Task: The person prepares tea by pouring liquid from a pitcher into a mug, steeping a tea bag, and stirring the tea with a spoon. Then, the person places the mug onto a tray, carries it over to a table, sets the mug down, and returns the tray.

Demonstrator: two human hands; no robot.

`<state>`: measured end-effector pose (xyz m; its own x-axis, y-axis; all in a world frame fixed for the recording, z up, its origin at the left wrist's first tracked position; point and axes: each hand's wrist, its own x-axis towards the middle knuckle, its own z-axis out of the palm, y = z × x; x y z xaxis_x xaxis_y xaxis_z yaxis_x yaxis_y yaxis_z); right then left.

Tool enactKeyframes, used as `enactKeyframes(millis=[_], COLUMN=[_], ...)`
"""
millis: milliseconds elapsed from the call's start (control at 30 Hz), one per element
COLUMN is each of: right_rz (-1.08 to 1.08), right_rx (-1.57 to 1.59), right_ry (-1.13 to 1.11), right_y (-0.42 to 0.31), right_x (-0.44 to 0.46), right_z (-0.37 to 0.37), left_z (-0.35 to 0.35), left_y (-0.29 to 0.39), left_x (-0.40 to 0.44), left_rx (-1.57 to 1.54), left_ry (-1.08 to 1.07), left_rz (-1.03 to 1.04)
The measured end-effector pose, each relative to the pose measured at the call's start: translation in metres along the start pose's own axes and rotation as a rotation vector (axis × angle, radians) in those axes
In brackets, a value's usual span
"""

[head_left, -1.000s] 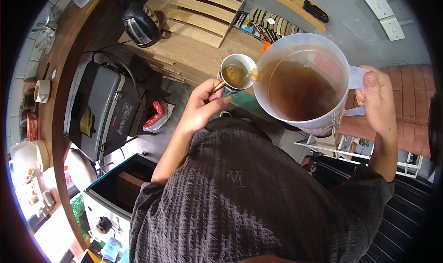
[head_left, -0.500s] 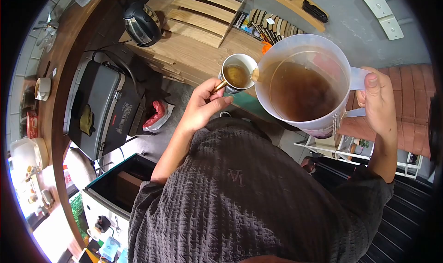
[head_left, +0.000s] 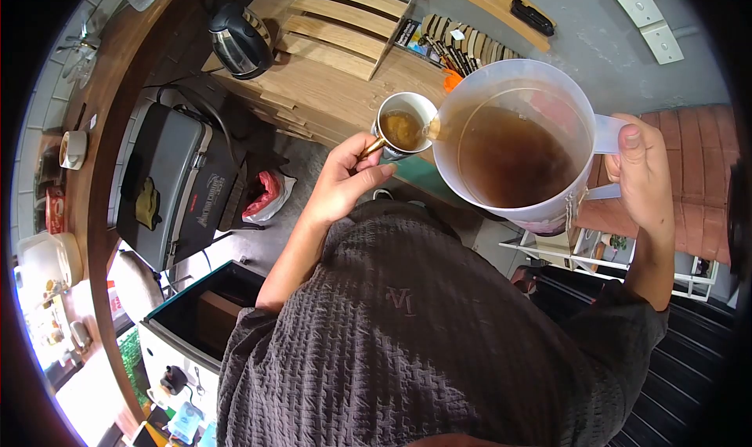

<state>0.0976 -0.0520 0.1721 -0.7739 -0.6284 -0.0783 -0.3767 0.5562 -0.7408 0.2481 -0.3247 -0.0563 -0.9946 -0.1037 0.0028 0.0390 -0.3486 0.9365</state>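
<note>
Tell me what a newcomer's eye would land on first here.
Probably the translucent pitcher of brown liquid, held by its handle in the right hand at centre right. Its spout is at the rim of a gold-handled mug in the left hand. Beyond, upper left, an electric kettle stands on a wooden cabinet.

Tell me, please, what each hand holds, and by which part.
The left hand holds the mug by its gold handle; the right hand, the jug by its handle.

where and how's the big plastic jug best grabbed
Probably best by the jug's handle, coming from the person's right, with the right hand wrapped around it. The handle juts out opposite the spout, which points at the mug, so a grip there should leave spout and open top clear.
</note>
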Motion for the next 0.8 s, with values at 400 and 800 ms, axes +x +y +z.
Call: enactKeyframes(millis=[400, 800], right_rz=[-0.002, 0.003], right_rx=[0.007, 0.014], right_ry=[0.019, 0.051], right_y=[-0.002, 0.0], right_x=[-0.006, -0.011], right_z=[0.002, 0.006], left_z=[0.001, 0.002], left_y=[-0.002, -0.003], left_x=[-0.003, -0.005], left_rx=[-0.016, -0.012], left_ry=[-0.001, -0.008], left_rz=[-0.006, -0.009])
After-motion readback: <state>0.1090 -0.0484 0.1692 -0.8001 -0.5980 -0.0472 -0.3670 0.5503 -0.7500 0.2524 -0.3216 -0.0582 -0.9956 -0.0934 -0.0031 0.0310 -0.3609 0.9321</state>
